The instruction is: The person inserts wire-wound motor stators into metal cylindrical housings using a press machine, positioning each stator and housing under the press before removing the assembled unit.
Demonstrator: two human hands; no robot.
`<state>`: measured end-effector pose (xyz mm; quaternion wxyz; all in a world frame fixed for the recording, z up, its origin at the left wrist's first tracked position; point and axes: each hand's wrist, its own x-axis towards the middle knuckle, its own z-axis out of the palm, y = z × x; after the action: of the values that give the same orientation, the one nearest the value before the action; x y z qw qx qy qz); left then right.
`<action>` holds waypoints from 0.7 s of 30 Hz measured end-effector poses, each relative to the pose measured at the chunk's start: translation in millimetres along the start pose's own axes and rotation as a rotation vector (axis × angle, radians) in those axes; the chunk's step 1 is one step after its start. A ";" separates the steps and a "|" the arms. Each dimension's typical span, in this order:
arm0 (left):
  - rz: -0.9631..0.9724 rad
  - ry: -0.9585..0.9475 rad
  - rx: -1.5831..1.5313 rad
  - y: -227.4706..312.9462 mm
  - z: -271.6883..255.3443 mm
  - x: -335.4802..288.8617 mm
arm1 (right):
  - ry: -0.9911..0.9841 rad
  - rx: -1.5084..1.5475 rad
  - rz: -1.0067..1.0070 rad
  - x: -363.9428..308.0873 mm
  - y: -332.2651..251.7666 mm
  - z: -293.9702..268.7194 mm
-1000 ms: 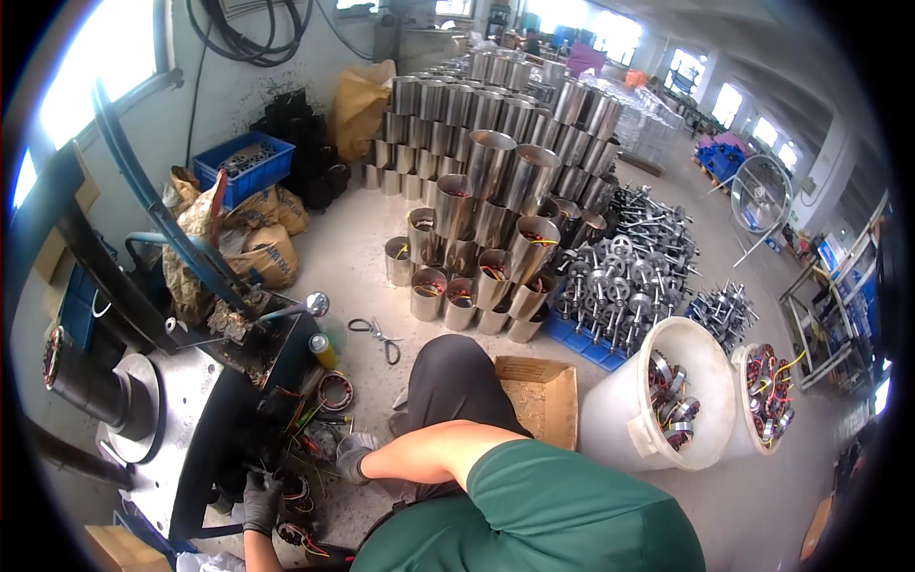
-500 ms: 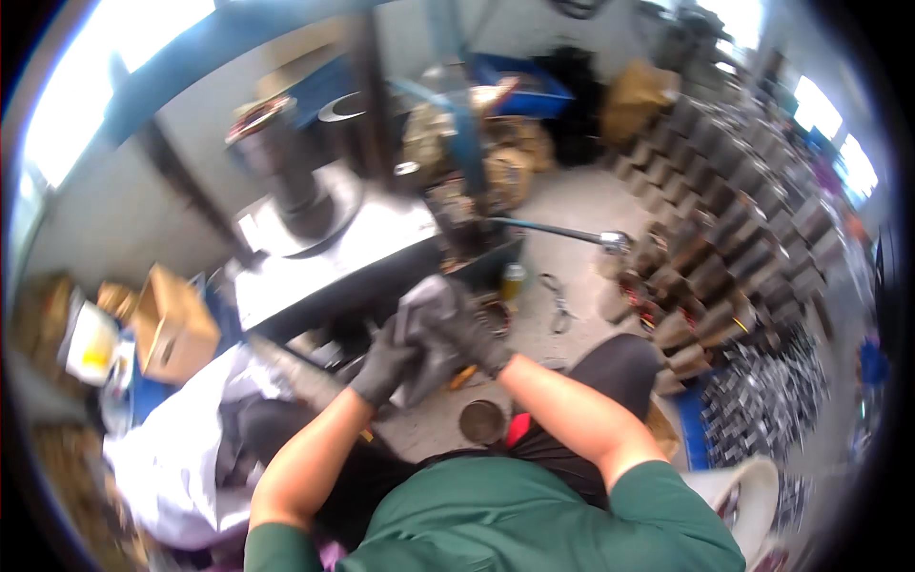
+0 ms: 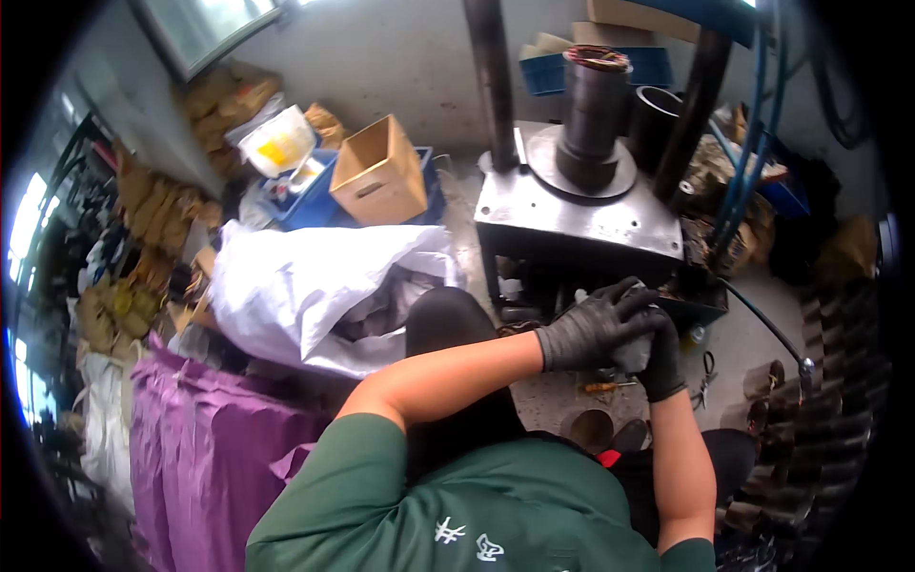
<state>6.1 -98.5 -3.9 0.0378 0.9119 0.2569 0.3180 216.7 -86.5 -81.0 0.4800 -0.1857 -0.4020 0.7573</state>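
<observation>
Both hands wear dark grey gloves and meet in front of the steel press table. My left hand (image 3: 599,329) reaches across from the left, its fingers bent over the top of my right hand (image 3: 664,360). Between them is a crumpled grey cloth (image 3: 631,356), mostly covered by the gloves; both hands are closed on it. On the press table (image 3: 581,219), beyond the hands, a dark metal cylinder (image 3: 593,114) stands upright on a round plate, with copper-coloured windings at its top. An orange-handled tool (image 3: 607,387) lies on the floor below the hands.
A white sack (image 3: 315,296) lies left of my knee, with a purple sack (image 3: 214,448) nearer. Behind are a cardboard box (image 3: 381,172) and a blue crate (image 3: 310,198). A round metal piece (image 3: 592,430) stands between my legs. A long-handled wrench (image 3: 772,329) juts out at right, near stacked metal cylinders (image 3: 829,410).
My view has swung left, bringing the purple sack into sight. The grey cloth, more spread out before, is now bunched between my hands, and my left hand has moved over my right.
</observation>
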 end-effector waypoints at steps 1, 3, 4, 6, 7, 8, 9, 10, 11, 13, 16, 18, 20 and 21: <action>0.098 0.041 -0.041 -2.4 -7.3 12.4 | -0.073 -0.086 -0.016 -2.8 -1.3 -16.1; -0.060 0.018 -0.136 -2.1 -24.6 6.9 | -0.051 0.027 0.069 1.7 -11.8 25.1; -0.178 -0.044 -0.218 -2.0 -44.2 1.2 | 0.056 0.214 0.177 0.5 -25.5 70.7; -0.233 0.237 -0.384 -10.2 -72.5 -2.0 | -0.029 -0.298 0.089 0.4 -24.9 56.7; -0.338 0.423 -0.549 -22.9 -85.6 -15.4 | -0.073 -0.533 0.045 4.2 -18.0 52.2; -0.399 0.634 -0.724 -36.1 -95.6 -25.1 | -0.033 -0.614 0.063 6.4 -12.9 49.2; -0.639 0.619 -0.767 -51.4 -119.8 -42.1 | 0.009 -0.694 0.084 8.4 -8.6 45.8; -0.722 0.681 -0.547 -52.6 -145.0 -50.6 | 0.066 -0.627 0.209 5.9 -3.1 32.7; -0.793 0.626 -0.360 -73.7 -156.8 -78.7 | 0.118 -0.561 0.334 3.4 0.9 16.9; -1.160 0.624 -1.035 -124.2 -157.9 -155.1 | 0.145 -0.589 0.561 -3.6 15.3 -35.0; -1.488 0.678 -1.458 -138.7 -126.1 -264.3 | 0.319 -0.731 0.808 -24.7 47.5 -65.9; -1.524 0.754 -1.472 -138.0 -128.2 -311.1 | 0.334 -0.891 0.894 -37.7 63.9 -78.9; -1.600 0.801 -1.364 -150.3 -142.2 -342.7 | 0.064 -1.337 0.570 -62.5 87.2 -118.7; -1.620 0.828 -1.309 -153.3 -149.8 -363.4 | 0.103 -1.432 0.481 -73.7 91.1 -121.4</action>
<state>-393.8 -158.9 -124.1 0.6175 0.1039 0.5505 0.5522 279.6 -118.5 -234.2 0.0820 -0.5698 -0.7212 0.3853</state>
